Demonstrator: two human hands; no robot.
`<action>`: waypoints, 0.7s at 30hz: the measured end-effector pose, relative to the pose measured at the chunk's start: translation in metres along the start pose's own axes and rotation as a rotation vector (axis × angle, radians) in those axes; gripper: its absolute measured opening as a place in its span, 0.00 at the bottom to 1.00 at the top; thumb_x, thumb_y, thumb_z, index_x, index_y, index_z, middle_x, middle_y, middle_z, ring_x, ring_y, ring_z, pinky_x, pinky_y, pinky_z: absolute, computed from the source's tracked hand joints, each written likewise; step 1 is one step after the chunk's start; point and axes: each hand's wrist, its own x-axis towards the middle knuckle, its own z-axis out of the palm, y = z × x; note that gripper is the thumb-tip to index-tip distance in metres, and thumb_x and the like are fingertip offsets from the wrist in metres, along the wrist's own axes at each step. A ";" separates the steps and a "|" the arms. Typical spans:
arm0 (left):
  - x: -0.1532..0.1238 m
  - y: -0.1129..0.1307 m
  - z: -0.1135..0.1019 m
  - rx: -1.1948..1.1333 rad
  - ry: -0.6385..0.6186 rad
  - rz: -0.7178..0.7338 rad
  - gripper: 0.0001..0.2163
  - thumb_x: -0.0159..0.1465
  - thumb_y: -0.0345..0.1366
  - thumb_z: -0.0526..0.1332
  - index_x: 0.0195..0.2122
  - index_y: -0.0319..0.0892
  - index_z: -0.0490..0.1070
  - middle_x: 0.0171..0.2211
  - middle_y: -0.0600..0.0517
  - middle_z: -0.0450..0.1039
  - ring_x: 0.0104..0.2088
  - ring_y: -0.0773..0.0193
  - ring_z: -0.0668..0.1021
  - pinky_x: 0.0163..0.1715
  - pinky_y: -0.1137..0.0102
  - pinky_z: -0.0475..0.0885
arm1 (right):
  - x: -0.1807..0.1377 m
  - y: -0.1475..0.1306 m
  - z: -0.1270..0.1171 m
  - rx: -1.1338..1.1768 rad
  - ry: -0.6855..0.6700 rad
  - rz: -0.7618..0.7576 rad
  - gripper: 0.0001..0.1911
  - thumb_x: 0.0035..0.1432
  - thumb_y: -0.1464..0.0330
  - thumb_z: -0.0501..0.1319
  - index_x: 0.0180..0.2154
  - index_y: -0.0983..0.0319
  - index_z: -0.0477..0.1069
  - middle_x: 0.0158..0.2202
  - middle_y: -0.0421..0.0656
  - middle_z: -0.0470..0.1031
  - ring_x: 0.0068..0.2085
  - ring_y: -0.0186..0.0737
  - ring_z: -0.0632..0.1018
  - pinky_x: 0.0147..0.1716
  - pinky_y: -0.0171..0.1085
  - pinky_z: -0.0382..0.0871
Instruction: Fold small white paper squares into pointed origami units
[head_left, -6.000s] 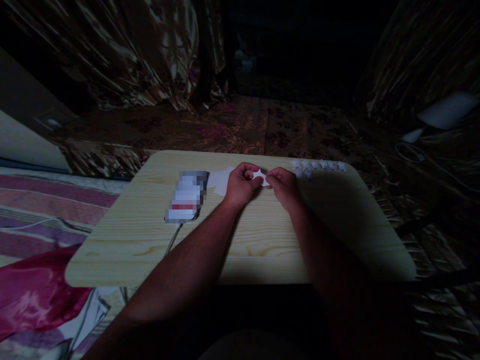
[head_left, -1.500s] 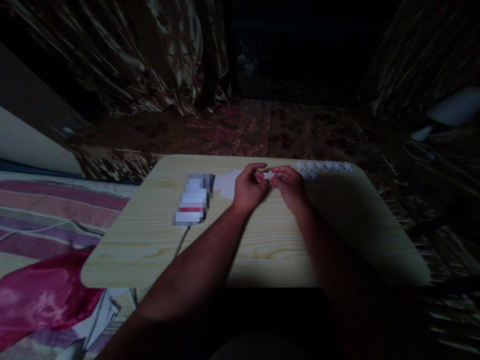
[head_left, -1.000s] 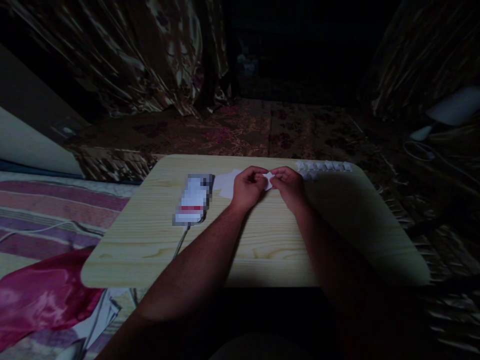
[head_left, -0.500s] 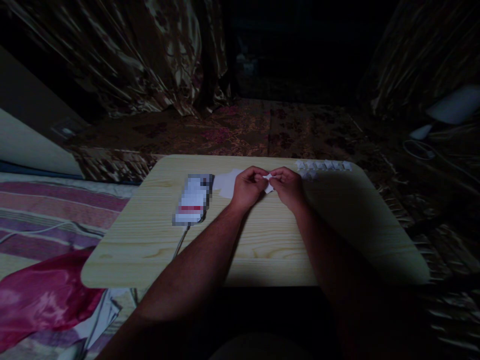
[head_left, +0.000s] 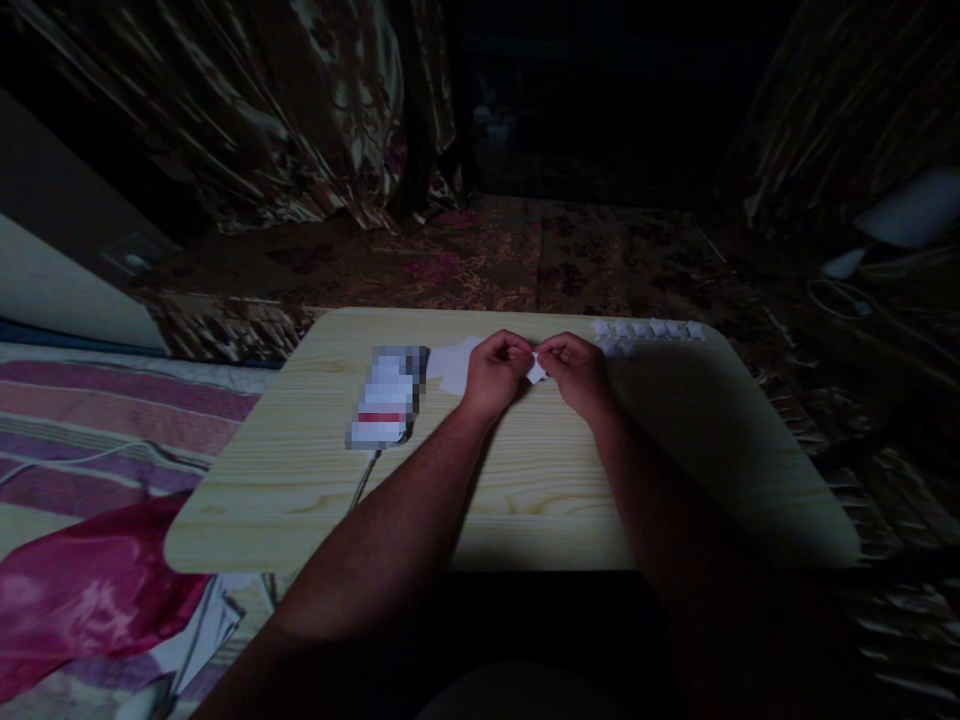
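Close together over the far half of the wooden table [head_left: 525, 480], my left hand [head_left: 498, 374] and my right hand [head_left: 576, 374] pinch one small piece of white paper [head_left: 536, 371] between them. Most of that piece is covered by my fingers, so its folds cannot be made out. White paper sheets [head_left: 450, 364] lie flat just left of my left hand. Beyond my right hand, several small folded white paper pieces [head_left: 657, 329] stand in a row along the far edge, with a couple more [head_left: 616, 350] in front, in shadow.
A phone [head_left: 386, 398], its screen blurred out, lies left of my hands with a white cable [head_left: 364, 480] plugged in. Pink satin cloth [head_left: 97, 600] lies on a striped bedspread [head_left: 112, 400] at left. A lamp [head_left: 911, 210] stands at right; a patterned curtain [head_left: 337, 110] hangs behind.
My hands stay in nearly the same place. The fingers have curled a little closer around the white paper, and less of it shows.
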 end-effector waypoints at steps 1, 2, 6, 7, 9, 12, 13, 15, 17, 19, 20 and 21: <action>0.000 0.001 0.000 -0.006 0.000 -0.005 0.05 0.50 0.30 0.69 0.27 0.41 0.75 0.22 0.56 0.71 0.22 0.71 0.69 0.24 0.74 0.63 | 0.000 0.000 -0.001 0.010 -0.008 -0.003 0.05 0.52 0.66 0.65 0.32 0.59 0.76 0.24 0.36 0.74 0.26 0.34 0.72 0.28 0.35 0.66; 0.000 0.001 0.000 -0.014 0.000 -0.011 0.05 0.50 0.30 0.69 0.26 0.40 0.75 0.22 0.56 0.72 0.23 0.71 0.69 0.25 0.74 0.63 | 0.000 0.000 -0.001 0.018 -0.016 -0.003 0.04 0.52 0.66 0.65 0.32 0.59 0.76 0.24 0.36 0.74 0.26 0.34 0.72 0.28 0.35 0.66; 0.001 0.000 0.000 -0.066 -0.009 -0.053 0.05 0.49 0.30 0.69 0.27 0.40 0.75 0.22 0.56 0.73 0.23 0.71 0.70 0.25 0.74 0.64 | 0.001 0.000 -0.002 0.033 -0.002 0.001 0.04 0.51 0.66 0.65 0.31 0.59 0.77 0.23 0.36 0.74 0.25 0.33 0.72 0.27 0.34 0.64; 0.002 0.000 0.000 -0.084 -0.016 -0.067 0.05 0.48 0.30 0.69 0.27 0.40 0.75 0.22 0.56 0.73 0.23 0.71 0.71 0.25 0.74 0.64 | 0.001 0.001 -0.003 0.040 0.002 -0.001 0.04 0.50 0.66 0.65 0.31 0.59 0.77 0.23 0.36 0.74 0.25 0.33 0.72 0.26 0.34 0.64; 0.003 -0.001 -0.001 -0.122 -0.026 -0.088 0.06 0.48 0.30 0.70 0.27 0.40 0.76 0.22 0.55 0.74 0.23 0.70 0.71 0.26 0.73 0.65 | 0.001 0.002 -0.003 0.055 -0.004 -0.006 0.04 0.50 0.67 0.65 0.31 0.59 0.78 0.23 0.36 0.74 0.25 0.33 0.72 0.27 0.34 0.65; 0.003 -0.001 -0.001 -0.159 -0.034 -0.106 0.07 0.47 0.30 0.70 0.27 0.40 0.76 0.22 0.55 0.74 0.23 0.70 0.72 0.26 0.73 0.65 | 0.001 0.001 -0.005 0.059 -0.017 0.005 0.05 0.51 0.67 0.65 0.31 0.59 0.78 0.23 0.36 0.74 0.25 0.33 0.72 0.27 0.35 0.66; 0.003 -0.002 -0.002 -0.167 -0.036 -0.112 0.07 0.46 0.30 0.70 0.27 0.40 0.76 0.22 0.55 0.75 0.23 0.70 0.72 0.26 0.73 0.66 | 0.001 0.000 -0.005 0.059 -0.021 0.012 0.05 0.51 0.67 0.65 0.31 0.59 0.78 0.23 0.37 0.75 0.26 0.34 0.73 0.28 0.35 0.66; 0.003 -0.002 -0.002 -0.177 -0.039 -0.129 0.07 0.47 0.30 0.70 0.27 0.40 0.76 0.23 0.55 0.75 0.23 0.69 0.73 0.26 0.73 0.66 | 0.000 -0.002 -0.006 0.059 -0.025 0.027 0.05 0.51 0.67 0.65 0.31 0.59 0.78 0.23 0.37 0.75 0.26 0.34 0.73 0.28 0.35 0.67; 0.002 -0.001 -0.002 -0.177 -0.036 -0.146 0.07 0.47 0.31 0.70 0.27 0.40 0.76 0.22 0.55 0.75 0.23 0.69 0.73 0.26 0.72 0.66 | 0.000 -0.003 -0.006 0.045 -0.025 0.032 0.05 0.51 0.67 0.64 0.31 0.59 0.78 0.23 0.37 0.75 0.26 0.34 0.74 0.28 0.35 0.67; 0.002 -0.001 -0.002 -0.174 -0.032 -0.156 0.06 0.47 0.31 0.69 0.27 0.40 0.76 0.22 0.54 0.75 0.23 0.69 0.72 0.26 0.72 0.66 | 0.001 -0.003 -0.007 0.022 -0.018 0.030 0.05 0.50 0.68 0.64 0.30 0.59 0.79 0.23 0.37 0.75 0.26 0.35 0.74 0.28 0.35 0.66; 0.002 -0.001 -0.001 -0.174 -0.030 -0.160 0.06 0.47 0.31 0.69 0.27 0.40 0.76 0.22 0.54 0.75 0.23 0.69 0.72 0.26 0.72 0.66 | 0.001 -0.003 -0.007 0.012 -0.015 0.025 0.05 0.50 0.68 0.64 0.30 0.59 0.79 0.23 0.37 0.75 0.26 0.35 0.74 0.28 0.35 0.67; 0.002 0.000 -0.001 -0.176 -0.027 -0.163 0.06 0.46 0.31 0.69 0.27 0.40 0.77 0.22 0.54 0.75 0.23 0.69 0.72 0.26 0.73 0.66 | 0.001 -0.002 -0.007 0.005 -0.016 0.020 0.05 0.50 0.68 0.64 0.30 0.59 0.79 0.23 0.37 0.76 0.26 0.35 0.74 0.29 0.35 0.67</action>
